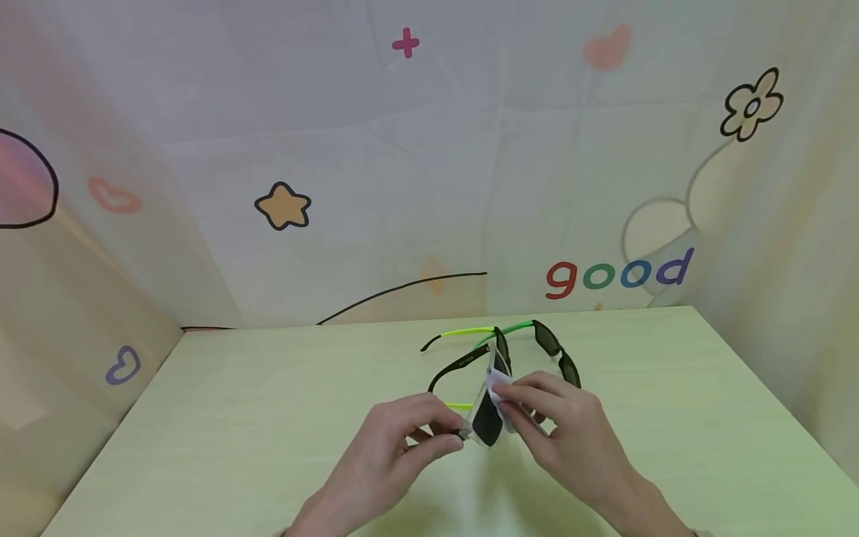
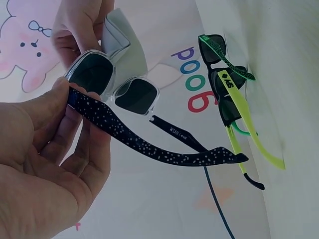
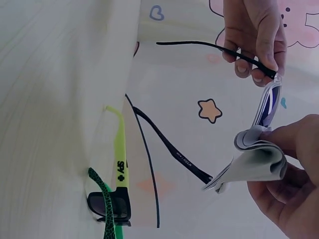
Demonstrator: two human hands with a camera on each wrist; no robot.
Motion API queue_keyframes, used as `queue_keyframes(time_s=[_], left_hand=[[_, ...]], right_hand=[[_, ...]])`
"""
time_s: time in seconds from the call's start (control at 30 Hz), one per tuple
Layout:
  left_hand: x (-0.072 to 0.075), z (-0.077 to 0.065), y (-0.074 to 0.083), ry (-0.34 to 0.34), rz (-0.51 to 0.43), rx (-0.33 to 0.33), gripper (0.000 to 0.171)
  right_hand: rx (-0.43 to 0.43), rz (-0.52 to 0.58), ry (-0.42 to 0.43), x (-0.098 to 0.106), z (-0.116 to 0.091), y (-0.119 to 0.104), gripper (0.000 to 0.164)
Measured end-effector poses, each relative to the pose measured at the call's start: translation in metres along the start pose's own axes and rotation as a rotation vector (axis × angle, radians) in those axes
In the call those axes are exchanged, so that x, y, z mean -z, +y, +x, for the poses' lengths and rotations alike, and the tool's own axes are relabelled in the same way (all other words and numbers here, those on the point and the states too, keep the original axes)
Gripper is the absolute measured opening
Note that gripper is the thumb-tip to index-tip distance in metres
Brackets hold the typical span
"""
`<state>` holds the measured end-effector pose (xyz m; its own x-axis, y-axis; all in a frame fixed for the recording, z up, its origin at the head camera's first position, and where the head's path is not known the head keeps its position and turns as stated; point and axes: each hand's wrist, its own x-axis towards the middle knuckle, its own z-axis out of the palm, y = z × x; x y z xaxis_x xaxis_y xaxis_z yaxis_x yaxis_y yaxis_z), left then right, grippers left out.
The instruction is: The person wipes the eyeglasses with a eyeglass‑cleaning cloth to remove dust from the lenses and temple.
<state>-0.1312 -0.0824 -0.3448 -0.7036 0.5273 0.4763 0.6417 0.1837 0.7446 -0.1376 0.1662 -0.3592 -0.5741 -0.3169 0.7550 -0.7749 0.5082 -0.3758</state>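
Note:
Sunglasses (image 2: 93, 74) with a clear frame, dark lenses and black white-speckled temples are held up above the table. My left hand (image 1: 403, 444) pinches them at the hinge end of one temple (image 2: 144, 139), between thumb and fingers. A folded pale cloth (image 3: 256, 162) is pinched in my right hand (image 1: 567, 421) and lies against the lenses, wrapped over part of the frame. In the head view the cloth covers part of the lens (image 1: 488, 419) side facing my right hand. The far temple (image 3: 174, 149) sticks out unfolded.
Behind the held pair, black-framed sunglasses with yellow temples (image 2: 241, 114) and another pair with green temples (image 2: 227, 57) rest on the pale table (image 1: 235, 432). A printed curtain (image 1: 335, 149) hangs along the table's back and sides.

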Motion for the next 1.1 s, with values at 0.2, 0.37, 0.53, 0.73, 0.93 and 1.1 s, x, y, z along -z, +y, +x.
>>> queue_keyframes(time_s=[0.2,0.37,0.53,0.73,0.93,1.1], left_hand=[[0.001,0.000,0.000,0.003,0.009,0.008,0.008],[0.001,0.000,0.000,0.007,0.010,0.019,0.009],[0.001,0.000,0.000,0.006,0.007,0.030,0.007],[0.000,0.000,-0.001,0.010,0.010,0.030,0.007],[-0.001,0.001,-0.002,0.008,0.013,0.023,0.008],[-0.001,0.001,-0.002,0.010,0.013,0.021,0.011]], right_hand=[[0.044,0.072,-0.023,-0.001,-0.001,-0.003,0.028],[0.086,0.133,-0.040,-0.001,0.000,-0.009,0.030],[0.189,0.180,-0.035,-0.003,0.002,-0.013,0.021],[0.241,0.160,-0.023,-0.004,0.004,-0.015,0.021],[0.201,0.142,-0.006,-0.003,0.004,-0.015,0.023],[0.136,0.151,0.001,-0.002,0.002,-0.013,0.024]])
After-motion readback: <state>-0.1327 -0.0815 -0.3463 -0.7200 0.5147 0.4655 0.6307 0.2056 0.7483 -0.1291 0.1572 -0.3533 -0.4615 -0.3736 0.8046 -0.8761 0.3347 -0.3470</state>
